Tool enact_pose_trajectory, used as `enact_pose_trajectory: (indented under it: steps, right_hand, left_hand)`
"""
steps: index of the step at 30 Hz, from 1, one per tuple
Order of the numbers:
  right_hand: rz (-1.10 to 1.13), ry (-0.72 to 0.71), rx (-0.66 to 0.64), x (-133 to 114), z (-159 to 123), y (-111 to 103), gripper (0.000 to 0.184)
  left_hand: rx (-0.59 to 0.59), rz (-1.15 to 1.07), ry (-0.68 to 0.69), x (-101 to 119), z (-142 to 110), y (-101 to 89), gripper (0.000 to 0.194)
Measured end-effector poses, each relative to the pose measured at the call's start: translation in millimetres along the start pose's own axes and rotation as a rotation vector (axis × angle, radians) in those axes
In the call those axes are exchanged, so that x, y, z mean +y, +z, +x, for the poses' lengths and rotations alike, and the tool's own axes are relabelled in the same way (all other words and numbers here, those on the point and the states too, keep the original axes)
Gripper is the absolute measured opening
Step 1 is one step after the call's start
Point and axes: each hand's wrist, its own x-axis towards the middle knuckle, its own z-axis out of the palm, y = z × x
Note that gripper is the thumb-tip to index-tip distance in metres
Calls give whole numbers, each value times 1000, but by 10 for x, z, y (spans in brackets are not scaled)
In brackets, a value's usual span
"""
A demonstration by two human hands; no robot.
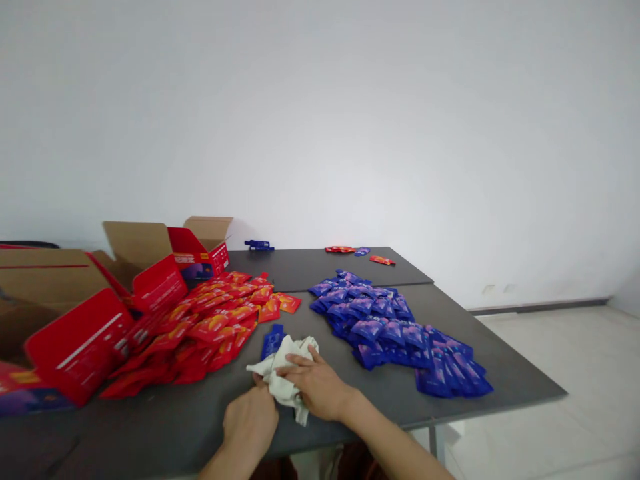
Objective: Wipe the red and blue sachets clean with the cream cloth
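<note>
My right hand (323, 387) presses a crumpled white cloth (287, 367) down on the dark table, its fingers spread across the top. Beside it, my left hand (250, 417) is closed against the cloth's near left side. Its fingertips are hidden, so what they pinch cannot be made out. A blue sachet (272, 341) pokes out from beneath the far edge of the cloth. Left of my hands spreads a heap of red-orange sachets (215, 327). To the right lies a long pile of blue-purple sachets (380, 320), several in overlapping rows.
Open red cardboard boxes (80, 347) line the table's left side, flaps up. Farther back lie a blue sachet (259, 245) and a few red ones (383, 260). The table (500, 373) ends at the right above a pale tiled floor. A white wall stands behind.
</note>
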Motion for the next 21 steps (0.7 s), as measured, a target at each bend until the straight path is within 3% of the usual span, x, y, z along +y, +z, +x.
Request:
enact_pose_trajectory:
  steps: [6, 9, 14, 17, 21]
  right_hand:
    - [58, 69, 128, -193, -365, 241, 28]
    - [47, 236, 202, -310, -456, 277, 31]
    - [-5, 580, 321, -397, -528, 213, 46]
    - [-42, 595, 326, -410, -570, 155, 56]
    - [-112, 732, 335, -473, -580, 30, 62]
  left_hand:
    - [176, -146, -180, -304, 195, -153, 56]
    - [86, -210, -155, -348, 453, -211, 56]
    - [58, -168, -180, -167, 694, -169, 90]
    - [84, -264, -181, -167, 720, -70, 79]
    - [42, -705, 18, -351, 743, 8, 50]
